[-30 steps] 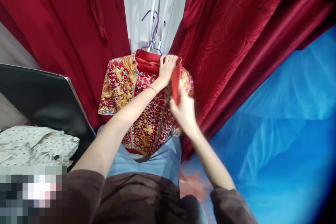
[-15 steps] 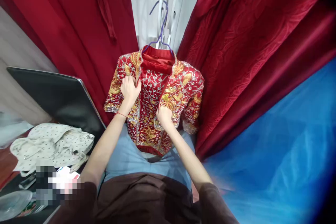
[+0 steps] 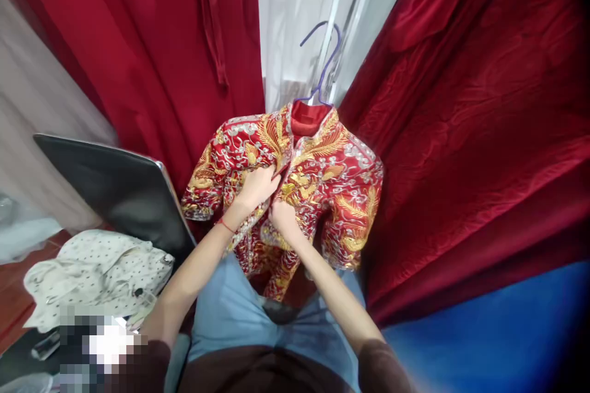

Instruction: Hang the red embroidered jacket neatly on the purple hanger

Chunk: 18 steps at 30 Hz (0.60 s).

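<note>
A red jacket [image 3: 341, 166] with gold and silver embroidery hangs on a purple hanger [image 3: 323, 77] in front of my knees. Its collar stands up, and the two front edges lie close together below the neck. My left hand [image 3: 258, 187], with a red string at the wrist, is closed on the left front edge. Lower and just to the right, my right hand [image 3: 284, 221] is closed on the other front edge. The jacket's lower hem hangs between my legs.
Red curtains [image 3: 157, 43] hang on both sides, with white sheer cloth [image 3: 295, 18] between them. A black chair back [image 3: 120, 190] stands at left. Near it lies dotted white cloth [image 3: 101, 270]. Blue material [image 3: 498, 331] spreads at lower right.
The jacket's front edges, spread apart before, have come together as my left hand moved right toward my right hand. The view has shifted, so jacket and hanger appear farther right and lower.
</note>
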Available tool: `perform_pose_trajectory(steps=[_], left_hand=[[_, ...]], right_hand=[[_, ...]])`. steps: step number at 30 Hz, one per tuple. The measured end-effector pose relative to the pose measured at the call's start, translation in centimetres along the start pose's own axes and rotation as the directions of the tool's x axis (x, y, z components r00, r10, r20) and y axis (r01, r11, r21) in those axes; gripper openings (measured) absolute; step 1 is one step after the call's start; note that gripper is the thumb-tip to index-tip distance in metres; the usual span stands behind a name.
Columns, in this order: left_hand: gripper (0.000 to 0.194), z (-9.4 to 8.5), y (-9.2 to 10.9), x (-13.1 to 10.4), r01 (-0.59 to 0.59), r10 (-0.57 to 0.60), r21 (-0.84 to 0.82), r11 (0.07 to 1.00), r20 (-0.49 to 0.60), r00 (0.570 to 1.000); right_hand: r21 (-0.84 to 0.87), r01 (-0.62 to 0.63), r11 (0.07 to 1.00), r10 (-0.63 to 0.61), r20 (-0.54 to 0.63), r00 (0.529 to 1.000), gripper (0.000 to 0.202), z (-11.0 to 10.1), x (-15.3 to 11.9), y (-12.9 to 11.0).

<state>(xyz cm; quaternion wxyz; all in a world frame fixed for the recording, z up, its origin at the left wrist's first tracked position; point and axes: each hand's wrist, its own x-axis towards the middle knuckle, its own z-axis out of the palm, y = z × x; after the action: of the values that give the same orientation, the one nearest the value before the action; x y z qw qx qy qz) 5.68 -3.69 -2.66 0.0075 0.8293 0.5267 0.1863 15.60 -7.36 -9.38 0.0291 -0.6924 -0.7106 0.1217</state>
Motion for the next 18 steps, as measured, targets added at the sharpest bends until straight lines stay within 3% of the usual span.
perform_pose_trajectory(steps=[2,4,6,7,9,11,13,15,18], left_hand=[[0.031,0.9,0.0,0.6,0.049,-0.049,0.009,0.999,-0.039,0.998],[0.031,0.6,0.0,0.9,0.096,-0.102,-0.043,0.994,-0.173,0.98],[0.032,-0.5,-0.2,1.0,0.116,-0.153,-0.124,0.985,-0.342,0.927],[0.032,-1.1,-0.3,1.2,0.107,-0.165,-0.16,0.981,-0.413,0.896],[0.031,-2.4,-0.5,1.8,0.068,-0.158,-0.195,0.978,-0.495,0.854],[0.031,-3.5,-0.6,2.5,0.021,-0.125,-0.203,0.979,-0.515,0.848],[0.032,-4.7,-0.6,3.0,-0.029,-0.09,-0.223,0.974,-0.505,0.858],[0.035,-6.0,-0.2,3.2,-0.078,-0.079,-0.275,0.958,-0.519,0.851],[0.04,-7.8,0.9,3.2,-0.15,-0.097,-0.364,0.919,-0.577,0.811]], right_hand=[[-0.018,-0.025,1.0,0.026,0.022,0.999,0.041,-0.9,-1.7,1.9],[-0.01,-0.036,0.999,0.036,-0.006,0.999,0.042,-3.2,-4.0,3.4],[0.078,-0.025,0.997,0.045,-0.27,0.962,0.041,-6.5,-6.1,4.5],[0.096,-0.006,0.995,0.05,-0.455,0.889,0.044,-8.2,-6.8,5.0],[-0.036,0.039,0.999,-0.053,-0.748,0.662,0.046,-11.5,-6.8,5.8],[-0.283,0.183,0.941,-0.336,-0.736,0.587,0.049,-14.1,-5.4,6.6],[-0.453,0.304,0.838,-0.542,-0.627,0.56,0.048,-16.1,-3.7,7.3],[-0.527,0.369,0.766,-0.638,-0.553,0.535,0.04,-17.6,-2.5,7.8],[-0.513,0.374,0.773,-0.634,-0.602,0.486,0.027,-19.2,-2.4,8.3]])
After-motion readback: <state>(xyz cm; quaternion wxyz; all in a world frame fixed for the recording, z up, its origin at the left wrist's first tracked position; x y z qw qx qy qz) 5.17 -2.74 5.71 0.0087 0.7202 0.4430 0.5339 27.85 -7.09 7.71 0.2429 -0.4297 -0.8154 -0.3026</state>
